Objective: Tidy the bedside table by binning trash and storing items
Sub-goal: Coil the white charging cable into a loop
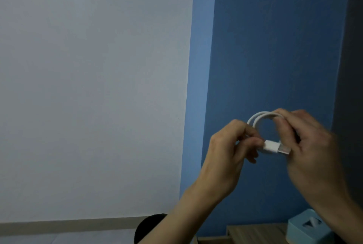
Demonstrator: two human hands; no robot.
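Observation:
A white charging cable (pixel 261 116) is coiled into a small loop and held up in front of the blue wall. My left hand (pixel 227 153) pinches the loop's left side next to the white USB plug (pixel 274 146). My right hand (pixel 312 145) grips the loop's right side, its fingers closed over the cable and behind the plug's metal tip. Both hands hover well above the wooden bedside table (pixel 255 232), whose top shows only at the bottom right.
A light blue tissue box (pixel 306 230) stands on the table at the bottom right, partly behind my right forearm. A dark round object (pixel 149 226) sits low left of the table. A white wall fills the left, a blue wall the right.

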